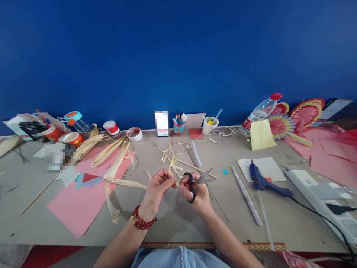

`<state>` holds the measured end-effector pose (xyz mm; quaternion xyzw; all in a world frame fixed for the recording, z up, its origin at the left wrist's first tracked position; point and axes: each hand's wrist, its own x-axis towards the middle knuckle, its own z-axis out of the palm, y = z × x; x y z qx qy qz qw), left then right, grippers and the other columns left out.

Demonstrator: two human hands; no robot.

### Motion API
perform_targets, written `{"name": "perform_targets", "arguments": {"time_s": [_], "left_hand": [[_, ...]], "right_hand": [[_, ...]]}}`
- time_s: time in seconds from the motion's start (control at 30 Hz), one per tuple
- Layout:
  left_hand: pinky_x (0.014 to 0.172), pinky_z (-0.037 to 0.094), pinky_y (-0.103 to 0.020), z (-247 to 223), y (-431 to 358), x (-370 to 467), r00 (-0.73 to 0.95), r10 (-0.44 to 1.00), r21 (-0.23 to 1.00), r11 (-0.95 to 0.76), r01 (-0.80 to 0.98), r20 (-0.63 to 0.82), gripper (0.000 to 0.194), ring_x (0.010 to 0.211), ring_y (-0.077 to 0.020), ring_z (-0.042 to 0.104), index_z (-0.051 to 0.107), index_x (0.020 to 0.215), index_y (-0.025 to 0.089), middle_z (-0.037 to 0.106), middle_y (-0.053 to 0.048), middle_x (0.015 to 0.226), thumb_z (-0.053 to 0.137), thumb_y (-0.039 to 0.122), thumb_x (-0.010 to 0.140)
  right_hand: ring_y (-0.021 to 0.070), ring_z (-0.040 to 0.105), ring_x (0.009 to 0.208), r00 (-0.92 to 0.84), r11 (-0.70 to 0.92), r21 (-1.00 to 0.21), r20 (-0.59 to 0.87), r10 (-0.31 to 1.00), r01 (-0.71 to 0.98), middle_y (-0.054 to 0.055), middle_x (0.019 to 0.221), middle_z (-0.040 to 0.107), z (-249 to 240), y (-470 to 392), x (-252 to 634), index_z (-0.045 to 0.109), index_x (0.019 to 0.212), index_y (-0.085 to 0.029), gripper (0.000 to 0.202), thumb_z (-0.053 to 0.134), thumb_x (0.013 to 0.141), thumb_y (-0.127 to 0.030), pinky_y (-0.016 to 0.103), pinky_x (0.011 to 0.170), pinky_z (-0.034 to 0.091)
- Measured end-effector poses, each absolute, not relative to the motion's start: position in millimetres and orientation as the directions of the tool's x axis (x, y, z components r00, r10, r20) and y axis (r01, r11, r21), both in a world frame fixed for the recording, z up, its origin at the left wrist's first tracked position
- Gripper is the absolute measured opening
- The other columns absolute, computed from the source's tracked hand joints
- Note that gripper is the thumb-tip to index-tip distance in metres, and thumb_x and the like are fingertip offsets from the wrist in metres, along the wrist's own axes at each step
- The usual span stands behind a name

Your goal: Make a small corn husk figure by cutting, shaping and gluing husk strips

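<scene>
A pale strip [170, 169] sits pinched in the left hand [158, 187].

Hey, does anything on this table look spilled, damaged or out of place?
Nothing looks clearly spilled or damaged. The blue glue gun lies on its side, partly on white paper, rather than standing up, and a small turquoise scrap lies alone, like a stray offcut.

One head-worn view; it looks forward and down over table [178, 223] toward wall [178, 56].
</scene>
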<state>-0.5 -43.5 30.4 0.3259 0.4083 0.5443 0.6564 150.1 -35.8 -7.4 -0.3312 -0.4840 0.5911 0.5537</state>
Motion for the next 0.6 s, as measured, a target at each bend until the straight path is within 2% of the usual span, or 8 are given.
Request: {"name": "perform_targets", "arguments": {"time_s": [0.2, 0.33, 0.43, 0.53, 0.6], "left_hand": [[0.065, 0.044, -0.019, 33.0, -42.5, -0.1, 0.075, 0.965, 0.742, 0.242, -0.625, -0.252, 0.019, 0.064, -0.0074, 0.051, 0.06, 0.075, 0.016, 0.055, 0.003, 0.07, 0.079, 0.02, 0.075], [0.065, 0.045, -0.02, 34.7, -41.8, -1.3, 0.109, 0.956, 0.677, 0.271, -0.684, -0.271, 0.017, 0.062, -0.0076, 0.051, 0.062, 0.078, 0.016, 0.055, 0.003, 0.07, 0.078, 0.022, 0.077], [0.07, 0.046, -0.023, 33.7, -43.7, -1.0, 0.093, 0.973, 0.746, 0.221, -0.628, -0.211, 0.017, 0.067, -0.01, 0.053, 0.065, 0.081, 0.017, 0.06, 0.0, 0.075, 0.076, 0.029, 0.079], [0.073, 0.044, -0.024, 31.9, -47.6, 1.1, 0.059, 0.99, 0.89, 0.138, -0.434, -0.125, 0.018, 0.074, -0.0128, 0.055, 0.066, 0.077, 0.016, 0.061, -0.001, 0.078, 0.076, 0.031, 0.079], [0.073, 0.043, -0.024, 30.8, -49.4, 2.2, 0.049, 0.991, 0.928, 0.135, -0.347, -0.126, 0.017, 0.075, -0.0131, 0.053, 0.065, 0.074, 0.016, 0.06, -0.001, 0.076, 0.075, 0.029, 0.079]], "right_hand": [[0.0105, 0.048, 0.056, -0.188, 0.109, -0.912, 0.197, 0.962, -0.396, -0.002, 0.075, 0.06, -1.7, -37.8, 149.3, 0.052, 0.084, -0.022, 0.024, 0.076, 0.077, -0.025, 0.023, 0.051, 0.039], [0.0109, 0.049, 0.057, -0.174, 0.136, -0.909, 0.219, 0.96, -0.395, -0.001, 0.075, 0.06, -2.1, -38.0, 150.1, 0.053, 0.084, -0.022, 0.023, 0.075, 0.078, -0.025, 0.023, 0.051, 0.039], [0.0119, 0.05, 0.058, -0.134, 0.134, -0.926, 0.191, 0.972, -0.352, 0.0, 0.077, 0.061, -3.4, -37.1, 151.3, 0.054, 0.083, -0.023, 0.024, 0.076, 0.078, -0.027, 0.024, 0.052, 0.04], [0.0133, 0.051, 0.06, -0.103, 0.129, -0.947, 0.166, 0.981, -0.295, 0.0, 0.077, 0.061, -3.9, -36.3, 152.0, 0.054, 0.084, -0.023, 0.024, 0.077, 0.078, -0.03, 0.027, 0.055, 0.042], [0.0142, 0.052, 0.061, -0.103, 0.123, -0.951, 0.157, 0.982, -0.283, 0.001, 0.077, 0.061, -4.0, -36.3, 151.9, 0.054, 0.083, -0.023, 0.025, 0.077, 0.077, -0.031, 0.028, 0.057, 0.043]]}}
